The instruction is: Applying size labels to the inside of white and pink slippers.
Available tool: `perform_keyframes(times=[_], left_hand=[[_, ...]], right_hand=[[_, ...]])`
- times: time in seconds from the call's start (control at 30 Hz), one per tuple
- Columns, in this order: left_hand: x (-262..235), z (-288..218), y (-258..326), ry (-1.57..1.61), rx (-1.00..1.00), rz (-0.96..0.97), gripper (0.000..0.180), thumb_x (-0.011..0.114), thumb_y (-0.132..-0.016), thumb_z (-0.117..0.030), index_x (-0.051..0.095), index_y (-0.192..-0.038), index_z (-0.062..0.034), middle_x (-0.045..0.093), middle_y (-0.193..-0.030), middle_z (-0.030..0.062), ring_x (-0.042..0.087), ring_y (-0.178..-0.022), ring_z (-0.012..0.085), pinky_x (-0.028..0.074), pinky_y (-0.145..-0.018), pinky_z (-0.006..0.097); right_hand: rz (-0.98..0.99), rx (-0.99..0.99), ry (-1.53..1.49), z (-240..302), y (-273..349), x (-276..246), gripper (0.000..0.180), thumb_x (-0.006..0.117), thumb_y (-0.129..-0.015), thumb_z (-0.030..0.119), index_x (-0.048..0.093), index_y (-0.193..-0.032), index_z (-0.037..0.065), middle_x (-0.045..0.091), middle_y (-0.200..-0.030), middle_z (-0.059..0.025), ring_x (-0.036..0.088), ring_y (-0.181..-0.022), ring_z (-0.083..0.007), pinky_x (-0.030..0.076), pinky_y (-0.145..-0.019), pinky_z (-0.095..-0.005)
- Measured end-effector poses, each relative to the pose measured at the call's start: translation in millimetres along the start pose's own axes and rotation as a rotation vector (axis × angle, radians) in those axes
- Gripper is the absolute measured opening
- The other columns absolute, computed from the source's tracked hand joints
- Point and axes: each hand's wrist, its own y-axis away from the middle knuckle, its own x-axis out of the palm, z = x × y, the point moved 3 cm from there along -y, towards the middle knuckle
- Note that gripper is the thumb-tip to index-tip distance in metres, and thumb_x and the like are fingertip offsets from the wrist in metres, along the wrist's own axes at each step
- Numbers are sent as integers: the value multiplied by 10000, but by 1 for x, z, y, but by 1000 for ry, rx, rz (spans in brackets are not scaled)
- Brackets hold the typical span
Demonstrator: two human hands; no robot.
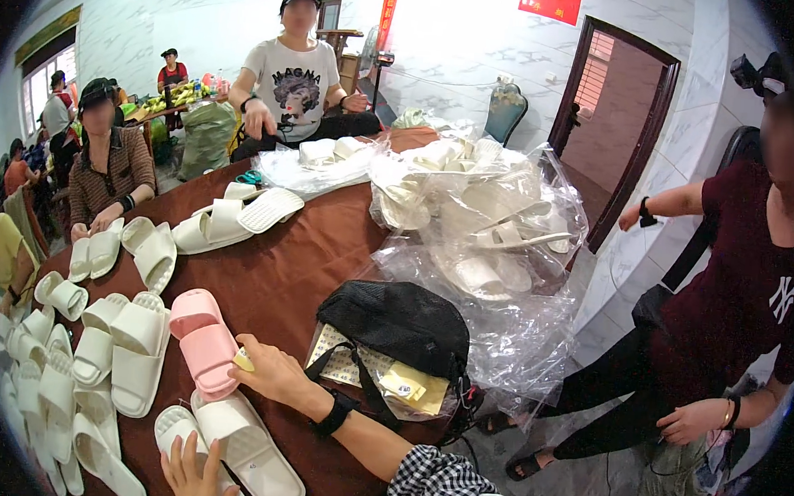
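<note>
My left hand (190, 477) lies with fingers spread over the smaller of two white slippers at the near edge. The larger white slipper (248, 448) rests beside it, sole down, with a small mark on its footbed. Just beyond, my right hand (276, 374) reaches in beside a pink slipper (205, 345), its fingertips closed on a small yellow label (243, 359) at the slipper's edge. Part of the label is hidden by the fingers. A black band circles my right wrist.
White slippers (140, 360) crowd the left side of the brown-covered table (324, 244). A black bag (401, 326), a label sheet (331, 358) and yellow paper (417, 387) lie right of my hand. Plastic-bagged slippers (481, 217) pile up beyond. Other people sit and stand around.
</note>
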Motion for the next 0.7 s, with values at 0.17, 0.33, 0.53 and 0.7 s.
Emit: perform_keyframes(times=[0.17, 0.33, 0.53, 0.7], left_hand=[[1, 1, 0, 28, 20, -12, 702, 628, -945, -292, 352, -1578, -164, 290, -1598, 206, 171, -1521, 400, 123, -1218, 599], [-2, -5, -1, 4, 4, 12, 735, 656, -918, -248, 348, -1580, -167, 305, -1585, 202, 189, -1513, 398, 140, -1216, 597], [-4, -7, 3, 28, -4, -35, 745, 673, -904, -234, 356, -1578, -197, 345, -1551, 193, 209, -1504, 393, 150, -1212, 602], [-5, -9, -6, 112, -8, -57, 749, 795, -773, -244, 506, -1463, -194, 363, -1526, 173, 282, -1437, 422, 197, -1172, 639]], right_hand=[[23, -24, 153, 9, -7, -2, 545, 686, -884, 430, 500, -1220, 44, 699, -1019, -267, 673, -965, -475, 529, -801, -560], [-22, -31, 242, 18, -21, 0, 583, 701, -865, 481, 515, -1136, -1, 713, -920, -261, 694, -881, -481, 540, -758, -567], [63, 103, 89, -5, -37, 19, 613, 717, -803, 451, 572, -1143, -39, 699, -1012, -308, 691, -950, -472, 544, -828, -525], [62, 12, -261, -27, -44, 8, 476, 820, -756, 357, 658, -973, -34, 726, -892, -166, 700, -805, -218, 556, -717, -385]])
